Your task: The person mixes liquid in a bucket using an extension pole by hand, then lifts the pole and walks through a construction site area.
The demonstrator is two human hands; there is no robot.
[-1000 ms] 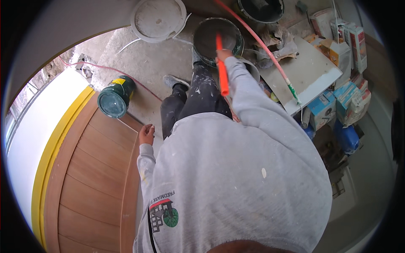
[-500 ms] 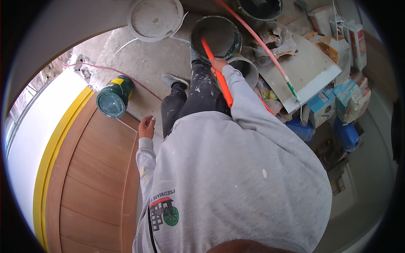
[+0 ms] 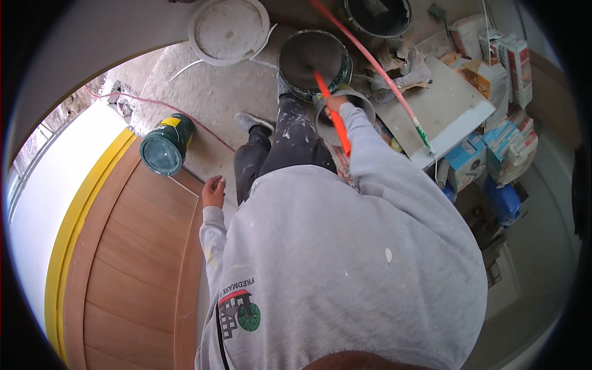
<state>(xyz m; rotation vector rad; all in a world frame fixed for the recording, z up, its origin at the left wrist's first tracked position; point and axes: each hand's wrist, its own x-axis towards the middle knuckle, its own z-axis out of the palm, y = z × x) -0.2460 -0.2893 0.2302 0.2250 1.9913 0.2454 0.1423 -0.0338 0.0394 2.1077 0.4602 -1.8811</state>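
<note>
My right hand (image 3: 336,105) is closed around a bright orange stick (image 3: 338,129). One end of the stick reaches over the near side of a dark bucket (image 3: 308,95) that holds a smooth grey mix (image 3: 308,54); whether the tip dips into the mix I cannot tell. Beside the bucket, partly under my right forearm, stands a grey pail (image 3: 369,108). My left hand (image 3: 213,191) hangs low at my side near a wooden panelled door, fingers loosely bent and apart, with nothing in it.
A round whitish lid (image 3: 228,31) lies beyond the bucket. A green lidded bucket (image 3: 166,145) stands left, near a reddish hose (image 3: 206,123). At right are another dark bucket (image 3: 379,15), a red pole (image 3: 388,71) across a pale board (image 3: 444,105), boxes (image 3: 465,161) and a blue jug (image 3: 502,200).
My right hand and the orange stick have moved right and a little nearer to me, the tip shifting across the bucket. My left hand stays low, its fingers slightly shifted.
</note>
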